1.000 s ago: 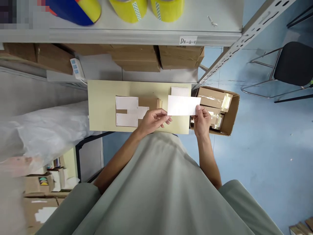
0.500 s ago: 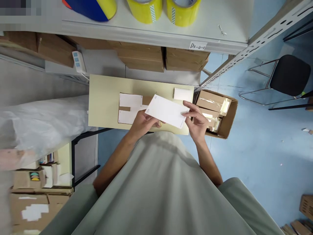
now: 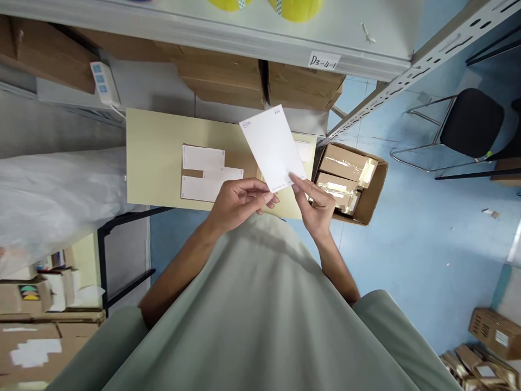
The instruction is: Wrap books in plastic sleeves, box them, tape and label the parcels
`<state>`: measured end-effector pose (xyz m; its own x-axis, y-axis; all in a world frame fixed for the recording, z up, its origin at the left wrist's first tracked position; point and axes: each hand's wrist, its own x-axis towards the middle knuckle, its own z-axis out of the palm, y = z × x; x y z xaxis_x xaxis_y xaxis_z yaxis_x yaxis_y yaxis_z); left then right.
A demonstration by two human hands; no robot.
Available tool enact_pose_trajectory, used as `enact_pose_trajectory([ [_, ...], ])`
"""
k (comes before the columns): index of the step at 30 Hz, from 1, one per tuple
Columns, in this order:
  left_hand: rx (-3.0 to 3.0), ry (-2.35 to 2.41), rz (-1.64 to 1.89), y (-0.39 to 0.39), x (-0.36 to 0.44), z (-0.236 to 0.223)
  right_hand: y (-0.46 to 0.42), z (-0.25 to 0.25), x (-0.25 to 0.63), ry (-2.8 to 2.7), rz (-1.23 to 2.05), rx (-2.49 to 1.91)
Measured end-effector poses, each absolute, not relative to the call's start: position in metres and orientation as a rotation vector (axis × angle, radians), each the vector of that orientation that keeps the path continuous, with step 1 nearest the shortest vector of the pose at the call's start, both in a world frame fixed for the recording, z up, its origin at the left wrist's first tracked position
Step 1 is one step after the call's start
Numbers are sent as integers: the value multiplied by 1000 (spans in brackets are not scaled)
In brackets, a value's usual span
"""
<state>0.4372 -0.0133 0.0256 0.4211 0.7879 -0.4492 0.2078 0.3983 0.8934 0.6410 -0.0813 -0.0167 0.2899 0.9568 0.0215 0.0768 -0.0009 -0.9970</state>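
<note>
A white card (image 3: 273,146) with small print near its corners is held up at a tilt above the table. My left hand (image 3: 240,203) pinches its lower left corner between thumb and fingers. At the lower right corner, my right hand (image 3: 315,203) grips the card with thumb and forefinger. Below and to the left, several white cards (image 3: 203,158) lie on a piece of brown cardboard (image 3: 240,161) on the pale yellow table (image 3: 157,157). Partly covered by the held card, another white card or stack (image 3: 303,150) rests at the table's right end.
An open carton (image 3: 376,190) with taped boxes stands right of the table. Above runs a grey shelf (image 3: 228,32) with yellow tape rolls (image 3: 295,8); brown boxes (image 3: 222,79) sit beneath it. Plastic wrap (image 3: 65,201) bulges at left. A black chair (image 3: 472,122) stands at right.
The card has turned from lying sideways to standing upright, and print now shows at its corners. My right hand has shifted from its right end to its lower corner. The view has moved slightly.
</note>
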Motion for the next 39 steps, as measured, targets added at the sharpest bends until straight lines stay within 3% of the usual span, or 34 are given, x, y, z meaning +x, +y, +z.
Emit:
enact_pose_trajectory([
  [7, 1160, 1099, 502, -17, 443, 32, -91, -26, 645, -1152, 865, -1424],
  [21, 1345, 1160, 553, -21, 444, 32, -91, -13, 639, -1208, 1067, -1539],
  [33, 1685, 1157, 513, -20, 411, 29, -89, -2, 612, -1484, 787, -1576],
  [39, 1748, 1075, 545, -14, 376, 27, -86, 3, 577, -1495, 829, -1635],
])
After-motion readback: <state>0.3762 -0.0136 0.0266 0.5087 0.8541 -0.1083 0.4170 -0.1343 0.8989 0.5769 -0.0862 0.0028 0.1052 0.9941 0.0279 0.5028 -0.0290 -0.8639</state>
